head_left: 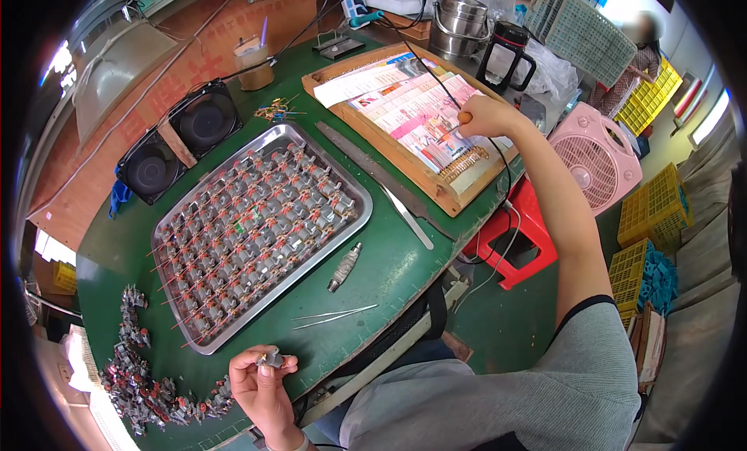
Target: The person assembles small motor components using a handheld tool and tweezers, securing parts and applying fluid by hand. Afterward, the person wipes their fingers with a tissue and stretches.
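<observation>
My left hand [263, 389] is at the front edge of the green table, pinching a small grey metal component [270, 359] between thumb and fingers. Its kind is too small to make out. My right hand [489, 116] reaches over a wooden-framed board [331, 89] covered in printed papers. It grips a tool with a rounded orange-brown end [464, 118] and a thin metal shaft pointing down and left. Just below the shaft lies a row of small gold-coloured pieces [463, 164]. A metal tray [359, 210] left of the board holds rows of grey components with red parts.
Loose components [144, 389] are heaped at the table's left front. Tweezers [334, 316], a cylindrical metal piece [345, 267] and a long flat blade [366, 167] lie near the tray. Behind stand two black fans [179, 143]. A red stool [517, 241] and pink fan [595, 159] stand right.
</observation>
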Demonstrator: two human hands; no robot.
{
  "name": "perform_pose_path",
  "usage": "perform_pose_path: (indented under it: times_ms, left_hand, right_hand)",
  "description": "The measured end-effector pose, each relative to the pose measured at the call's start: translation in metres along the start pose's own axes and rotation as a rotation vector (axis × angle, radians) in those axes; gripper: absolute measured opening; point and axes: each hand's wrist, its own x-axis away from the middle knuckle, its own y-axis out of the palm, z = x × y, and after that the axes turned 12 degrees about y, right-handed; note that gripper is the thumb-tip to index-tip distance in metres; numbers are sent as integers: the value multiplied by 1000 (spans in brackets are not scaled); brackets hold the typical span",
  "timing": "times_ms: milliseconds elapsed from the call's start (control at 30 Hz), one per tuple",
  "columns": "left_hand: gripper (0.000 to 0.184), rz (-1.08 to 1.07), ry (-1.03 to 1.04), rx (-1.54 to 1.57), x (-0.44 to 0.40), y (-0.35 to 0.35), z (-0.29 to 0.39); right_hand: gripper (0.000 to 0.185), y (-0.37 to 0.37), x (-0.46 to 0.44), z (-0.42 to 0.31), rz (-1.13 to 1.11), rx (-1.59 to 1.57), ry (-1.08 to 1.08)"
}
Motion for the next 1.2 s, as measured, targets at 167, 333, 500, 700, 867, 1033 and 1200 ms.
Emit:
perform_pose_path:
  times_ms: [167, 333, 500, 700, 867, 1033, 1200]
  left_hand:
    - [19, 1, 2, 4, 0, 0, 0]
    - [19, 5, -1, 4, 0, 0, 0]
    - [19, -1, 0, 8, 0, -1, 0]
    - [17, -30, 6, -8, 0, -1, 0]
    - [16, -33, 6, -1, -1, 0, 0]
    - [18, -7, -15, 10, -1, 0, 1]
    - [18, -8, -12, 30, -1, -1, 1]
  right_hand:
    - [18, 3, -3, 2, 17, 44, -2]
    - [17, 1, -8, 11, -41, 5, 35]
    - [18, 1, -10, 16, -77, -18, 78]
    - [19, 0, -10, 16, -69, 11, 80]
    - [20, 2, -10, 18, -1, 11, -14]
    - [18, -9, 0, 2, -7, 36, 59]
    - [16, -20, 11, -29, 69, 223, 84]
